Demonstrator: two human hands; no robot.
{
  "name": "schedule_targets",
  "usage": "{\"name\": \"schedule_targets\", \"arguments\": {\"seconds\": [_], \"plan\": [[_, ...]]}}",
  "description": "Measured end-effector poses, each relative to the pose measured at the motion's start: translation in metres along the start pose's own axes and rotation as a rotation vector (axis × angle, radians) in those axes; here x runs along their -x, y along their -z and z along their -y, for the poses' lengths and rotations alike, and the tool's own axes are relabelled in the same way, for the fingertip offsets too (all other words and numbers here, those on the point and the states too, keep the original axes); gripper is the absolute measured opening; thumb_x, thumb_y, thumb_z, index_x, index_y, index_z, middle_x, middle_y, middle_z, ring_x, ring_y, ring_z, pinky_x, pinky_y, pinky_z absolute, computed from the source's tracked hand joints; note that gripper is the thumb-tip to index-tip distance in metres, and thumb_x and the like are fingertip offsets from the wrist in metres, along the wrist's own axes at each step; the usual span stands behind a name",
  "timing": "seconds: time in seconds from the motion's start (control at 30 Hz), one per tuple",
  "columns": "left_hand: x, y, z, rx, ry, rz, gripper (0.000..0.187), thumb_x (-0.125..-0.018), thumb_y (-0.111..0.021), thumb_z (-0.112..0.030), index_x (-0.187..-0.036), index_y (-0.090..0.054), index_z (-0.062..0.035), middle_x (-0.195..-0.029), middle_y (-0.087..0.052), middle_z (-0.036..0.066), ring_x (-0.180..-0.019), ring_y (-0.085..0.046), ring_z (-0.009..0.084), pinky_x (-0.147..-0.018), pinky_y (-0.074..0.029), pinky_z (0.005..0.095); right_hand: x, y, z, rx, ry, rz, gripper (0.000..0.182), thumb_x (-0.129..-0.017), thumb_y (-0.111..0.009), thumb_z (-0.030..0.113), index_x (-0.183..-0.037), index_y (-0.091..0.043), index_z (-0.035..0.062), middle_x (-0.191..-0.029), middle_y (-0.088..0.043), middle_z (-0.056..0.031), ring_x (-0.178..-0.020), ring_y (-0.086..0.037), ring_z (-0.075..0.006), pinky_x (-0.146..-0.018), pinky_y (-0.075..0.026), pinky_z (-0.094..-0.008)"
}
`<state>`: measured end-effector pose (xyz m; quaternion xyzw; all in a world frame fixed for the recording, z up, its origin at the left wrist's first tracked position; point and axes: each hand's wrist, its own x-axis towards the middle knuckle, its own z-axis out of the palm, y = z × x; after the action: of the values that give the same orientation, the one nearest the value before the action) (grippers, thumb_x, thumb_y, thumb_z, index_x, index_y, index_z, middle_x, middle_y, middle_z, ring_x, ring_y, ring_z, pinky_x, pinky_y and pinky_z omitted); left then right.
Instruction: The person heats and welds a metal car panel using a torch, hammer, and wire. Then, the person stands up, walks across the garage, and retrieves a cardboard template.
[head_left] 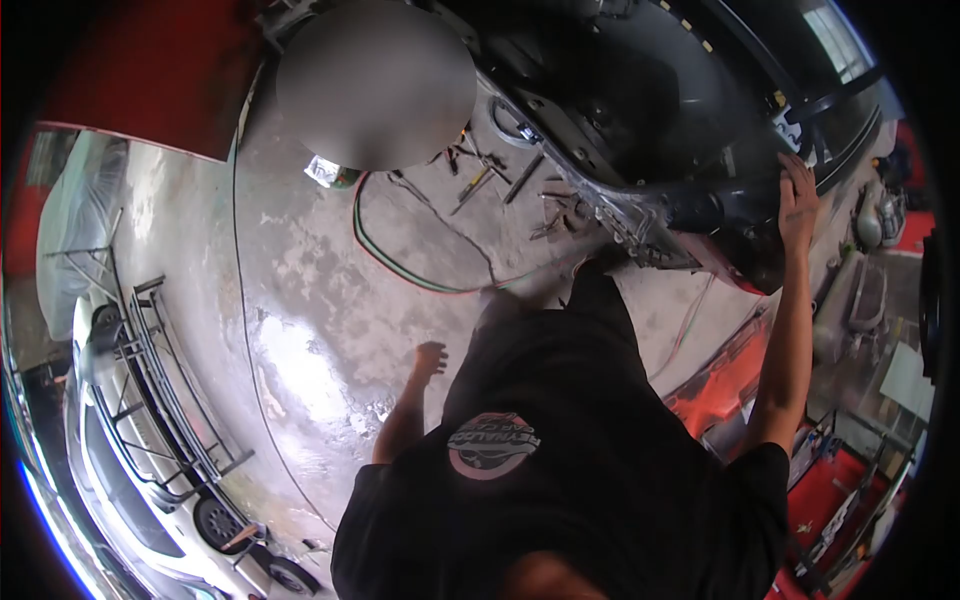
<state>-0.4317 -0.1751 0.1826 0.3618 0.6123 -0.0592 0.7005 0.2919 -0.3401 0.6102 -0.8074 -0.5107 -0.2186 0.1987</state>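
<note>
My right hand reaches up and rests on the edge of a black car body, its fingers stretched out over the panel. Down at my left side hangs my left hand, clear of the car, with loosely bent fingers and nothing visible in them. The car's near corner, with exposed metal and dark trim, stands just ahead of my legs. Several hand tools lie scattered on the concrete floor beside the car.
A green and red hose curves across the floor, and a thin dark cable runs along the left. A white vehicle stands at lower left beside a black metal rack. A blurred patch covers part of the top. Red panels lie at right.
</note>
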Motion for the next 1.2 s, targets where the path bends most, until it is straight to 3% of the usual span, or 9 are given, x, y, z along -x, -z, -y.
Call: {"name": "schedule_targets", "arguments": {"seconds": [0.23,0.33,0.5,0.63,0.8,0.97,1.07,1.17,1.2], "plan": [[-0.04,0.038,-0.007,-0.173,0.077,-0.023,0.027,-0.094,-0.055,-0.028,-0.117,-0.063,-0.015,-0.091,-0.068,0.008,-0.065,-0.062,0.0229,-0.053,-0.052,0.0386,0.01,0.006,0.004,0.058,0.008,0.033,0.039,-0.088,-0.047,0.01,-0.124,-0.062,0.0078,-0.129,-0.06,-0.0134,-0.131,-0.049,-0.0304,-0.115,-0.027,-0.0476],[-0.085,0.045,-0.065,-0.098,-0.118,0.01,0.029,-0.093,-0.055,-0.022,-0.118,-0.064,-0.0106,-0.087,-0.068,0.01,-0.064,-0.06,0.0232,-0.053,-0.051,0.0409,0.011,0.007,0.006,0.032,0.012,0.05,0.043,-0.085,-0.045,0.007,-0.124,-0.062,0.0083,-0.131,-0.059,-0.0125,-0.132,-0.048,-0.0298,-0.115,-0.026,-0.0477],[-0.071,-0.029,-0.218,-0.123,-0.427,-0.03,0.029,-0.09,-0.053,-0.017,-0.113,-0.066,-0.0039,-0.083,-0.069,0.011,-0.059,-0.063,0.0177,-0.046,-0.049,0.0296,0.009,0.007,0.006,0.005,0.029,0.012,0.041,-0.085,-0.045,0.007,-0.122,-0.062,0.0074,-0.129,-0.061,-0.0115,-0.132,-0.049,-0.0293,-0.115,-0.027,-0.0474],[-0.085,-0.083,-0.237,-0.135,-0.588,0.133,0.03,-0.085,-0.059,-0.016,-0.112,-0.067,-0.0051,-0.088,-0.07,0.01,-0.067,-0.066,0.0205,-0.054,-0.052,0.0338,0.009,0.009,0.006,-0.029,0.041,0.0,0.039,-0.085,-0.046,0.009,-0.12,-0.063,0.0069,-0.126,-0.063,-0.0107,-0.131,-0.05,-0.0295,-0.114,-0.028,-0.0471],[-0.139,-0.115,-0.165,-1.025,-1.008,0.316,0.032,-0.087,-0.057,-0.01,-0.117,-0.065,-0.0046,-0.09,-0.07,0.011,-0.063,-0.066,0.0192,-0.047,-0.054,0.0328,0.006,0.012,0.014,-0.028,0.011,-0.008,0.038,-0.084,-0.049,0.011,-0.118,-0.064,0.0047,-0.125,-0.063,-0.0111,-0.13,-0.051,-0.0306,-0.113,-0.029,-0.0466],[-0.076,-0.127,-0.133,-0.961,-0.435,0.432,0.031,-0.085,-0.063,-0.021,-0.111,-0.067,-0.0059,-0.092,-0.068,0.012,-0.061,-0.066,0.0211,-0.047,-0.054,0.0337,0.002,0.012,0.02,-0.021,-0.062,0.019,0.037,-0.083,-0.049,0.009,-0.116,-0.064,0.0028,-0.124,-0.064,-0.011,-0.13,-0.051,-0.0305,-0.113,-0.028,-0.046],[-0.037,-0.129,-0.126,-1.083,-0.395,0.481,0.033,-0.086,-0.063,-0.023,-0.113,-0.067,-0.0055,-0.094,-0.069,0.012,-0.068,-0.067,0.02,-0.05,-0.054,0.0337,0.002,0.012,0.023,-0.007,-0.087,0.025,0.035,-0.084,-0.049,0.007,-0.115,-0.065,0.0025,-0.123,-0.064,-0.0108,-0.13,-0.05,-0.03,-0.114,-0.028,-0.0458],[0.043,-0.144,-0.168,-0.955,-0.08,0.52,0.027,-0.089,-0.065,-0.022,-0.112,-0.068,-0.0062,-0.101,-0.069,0.015,-0.09,-0.067,0.0234,-0.074,-0.055,0.0353,0.003,0.012,0.021,-0.032,-0.075,0.016,0.034,-0.085,-0.048,0.008,-0.115,-0.065,0.0025,-0.124,-0.064,-0.0104,-0.131,-0.05,-0.0295,-0.114,-0.028,-0.0457],[0.058,-0.144,-0.177,-0.851,-0.142,0.565,0.031,-0.088,-0.067,-0.023,-0.114,-0.067,-0.0062,-0.103,-0.069,0.013,-0.092,-0.067,0.0221,-0.075,-0.055,0.0345,0.003,0.011,0.02,-0.038,-0.08,0.018,0.034,-0.086,-0.049,0.008,-0.115,-0.065,0.0026,-0.124,-0.064,-0.0103,-0.131,-0.049,-0.0295,-0.114,-0.028,-0.0458]]}}
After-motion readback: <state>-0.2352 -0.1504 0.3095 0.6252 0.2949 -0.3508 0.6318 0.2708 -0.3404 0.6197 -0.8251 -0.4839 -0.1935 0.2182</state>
